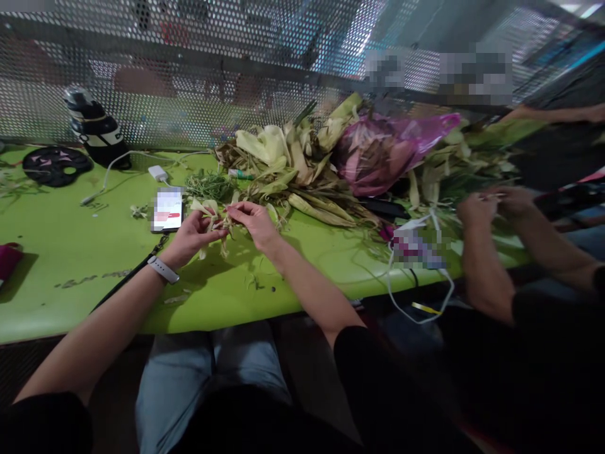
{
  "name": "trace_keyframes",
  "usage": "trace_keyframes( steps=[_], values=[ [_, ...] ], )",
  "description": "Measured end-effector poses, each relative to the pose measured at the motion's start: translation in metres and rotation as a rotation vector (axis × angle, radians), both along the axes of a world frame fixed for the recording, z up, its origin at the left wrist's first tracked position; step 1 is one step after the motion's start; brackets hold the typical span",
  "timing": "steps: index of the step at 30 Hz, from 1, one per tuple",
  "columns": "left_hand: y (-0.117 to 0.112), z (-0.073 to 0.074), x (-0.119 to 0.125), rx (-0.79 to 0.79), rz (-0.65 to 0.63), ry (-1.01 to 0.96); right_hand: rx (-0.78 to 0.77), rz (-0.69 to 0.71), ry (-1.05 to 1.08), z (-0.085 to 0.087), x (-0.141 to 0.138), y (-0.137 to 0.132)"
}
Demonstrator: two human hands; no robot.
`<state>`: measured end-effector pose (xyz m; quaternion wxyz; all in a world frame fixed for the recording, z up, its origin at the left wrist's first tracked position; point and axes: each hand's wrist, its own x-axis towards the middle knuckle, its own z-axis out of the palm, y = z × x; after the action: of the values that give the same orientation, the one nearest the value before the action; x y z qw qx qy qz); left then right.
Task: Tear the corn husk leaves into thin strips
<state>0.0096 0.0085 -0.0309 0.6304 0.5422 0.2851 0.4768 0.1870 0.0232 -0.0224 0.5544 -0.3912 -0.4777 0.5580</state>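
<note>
My left hand [190,238] and my right hand [254,222] meet over the green table [70,277], both pinched on a small bundle of pale leaf strips [215,217]. The strips hang down between my fingers and touch the tabletop. A white band sits on my left wrist. Just behind my hands lies a large pile of green and yellow leaves [288,167]. A phone [167,210] lies flat just left of my left hand.
A pink plastic bag [382,151] rests on the leaf pile. Another person's hands [491,205] work on leaves at the right. A white charger and cable [157,172], a dark bottle [94,126] and a black disc [55,165] stand at the back left. Perforated metal screen behind.
</note>
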Motion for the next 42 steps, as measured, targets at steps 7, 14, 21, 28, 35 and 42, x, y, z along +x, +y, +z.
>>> trace_keyframes(
  steps=[7, 14, 21, 28, 35, 42],
  values=[
    [0.005, 0.0, -0.003, -0.048, 0.14, 0.056, 0.101, -0.334, 0.023, 0.008, 0.024, 0.023],
    [0.006, 0.002, 0.0, -0.069, 0.194, -0.015, 0.06, -0.136, -0.059, 0.005, 0.01, 0.014],
    [0.001, 0.006, 0.005, -0.307, 0.124, -0.054, -0.056, 0.082, 0.055, 0.001, -0.002, 0.009],
    [-0.001, 0.011, 0.003, -0.303, 0.139, -0.023, -0.073, 0.113, 0.083, 0.0, -0.007, 0.007],
    [-0.005, 0.019, 0.005, -0.35, 0.106, -0.093, -0.05, 0.173, 0.116, 0.001, -0.005, 0.005],
    [-0.003, 0.016, 0.007, -0.314, 0.231, -0.178, 0.071, 0.087, 0.144, 0.002, -0.002, 0.007]
  ],
)
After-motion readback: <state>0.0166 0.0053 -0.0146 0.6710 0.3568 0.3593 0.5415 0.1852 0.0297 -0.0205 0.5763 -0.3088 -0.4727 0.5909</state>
